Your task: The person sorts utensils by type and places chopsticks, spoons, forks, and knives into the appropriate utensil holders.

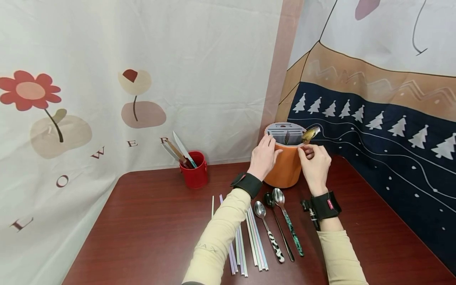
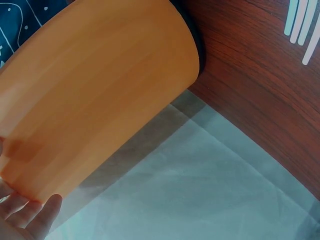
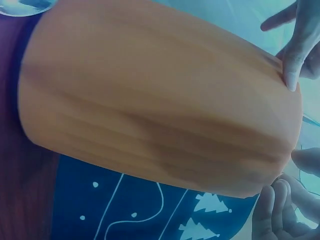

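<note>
An orange utensil holder (image 1: 283, 168) with a grey slotted top stands at the back of the table. A fork (image 1: 287, 137) pokes up through the top. A gold spoon (image 1: 310, 135) leans out at the right rim, bowl upward. My left hand (image 1: 263, 157) grips the holder's left rim, its thumb on the orange outside; its fingers (image 2: 42, 217) show at the rim in the left wrist view. At the right front rim, just below the gold spoon, my right hand (image 1: 317, 164) pinches the edge with thumb and curled fingers. The spoon's handle is hidden.
Three spoons (image 1: 291, 233) lie in front of the holder. Left of them are several pale chopsticks (image 1: 255, 241), partly under the left sleeve. A red bucket (image 1: 196, 174) with knives (image 1: 183, 148) stands at the back edge. Printed cloth (image 1: 221, 79) hangs behind the table.
</note>
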Demonstrator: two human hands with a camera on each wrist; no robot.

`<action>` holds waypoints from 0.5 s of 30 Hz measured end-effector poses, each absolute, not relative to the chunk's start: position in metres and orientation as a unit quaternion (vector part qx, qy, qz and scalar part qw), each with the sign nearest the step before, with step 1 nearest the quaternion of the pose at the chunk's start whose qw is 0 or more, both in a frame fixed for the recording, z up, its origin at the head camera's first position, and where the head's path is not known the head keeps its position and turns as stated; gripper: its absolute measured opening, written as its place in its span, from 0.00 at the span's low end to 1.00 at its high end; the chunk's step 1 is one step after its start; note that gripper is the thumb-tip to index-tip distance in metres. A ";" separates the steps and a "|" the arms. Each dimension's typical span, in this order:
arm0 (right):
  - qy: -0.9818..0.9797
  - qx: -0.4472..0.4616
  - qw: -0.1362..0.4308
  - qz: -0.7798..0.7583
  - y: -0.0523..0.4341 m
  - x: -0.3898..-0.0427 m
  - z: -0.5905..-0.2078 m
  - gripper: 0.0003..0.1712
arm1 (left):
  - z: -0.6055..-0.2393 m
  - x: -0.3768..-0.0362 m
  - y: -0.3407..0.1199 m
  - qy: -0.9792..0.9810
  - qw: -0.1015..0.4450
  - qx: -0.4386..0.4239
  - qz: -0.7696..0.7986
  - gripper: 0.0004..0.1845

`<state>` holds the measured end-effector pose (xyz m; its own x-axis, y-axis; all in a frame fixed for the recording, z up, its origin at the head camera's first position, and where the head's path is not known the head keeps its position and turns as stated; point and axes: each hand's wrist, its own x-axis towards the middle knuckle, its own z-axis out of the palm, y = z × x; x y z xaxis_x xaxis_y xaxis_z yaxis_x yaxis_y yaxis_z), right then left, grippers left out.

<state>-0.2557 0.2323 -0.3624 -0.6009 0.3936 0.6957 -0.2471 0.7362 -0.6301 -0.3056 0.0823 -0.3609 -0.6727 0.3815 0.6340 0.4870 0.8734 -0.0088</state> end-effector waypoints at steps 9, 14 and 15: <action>-0.868 -0.031 0.377 0.323 0.231 -0.239 -0.382 0.14 | -0.360 -0.304 0.081 -0.908 0.336 -0.236 -0.078 0.23; -0.923 -0.019 0.271 0.272 0.231 -0.230 -0.395 0.16 | -0.361 -0.305 0.081 -0.906 0.341 -0.236 -0.079 0.23; -0.932 -0.015 0.248 0.264 0.231 -0.228 -0.397 0.17 | -0.361 -0.305 0.081 -0.906 0.343 -0.237 -0.079 0.23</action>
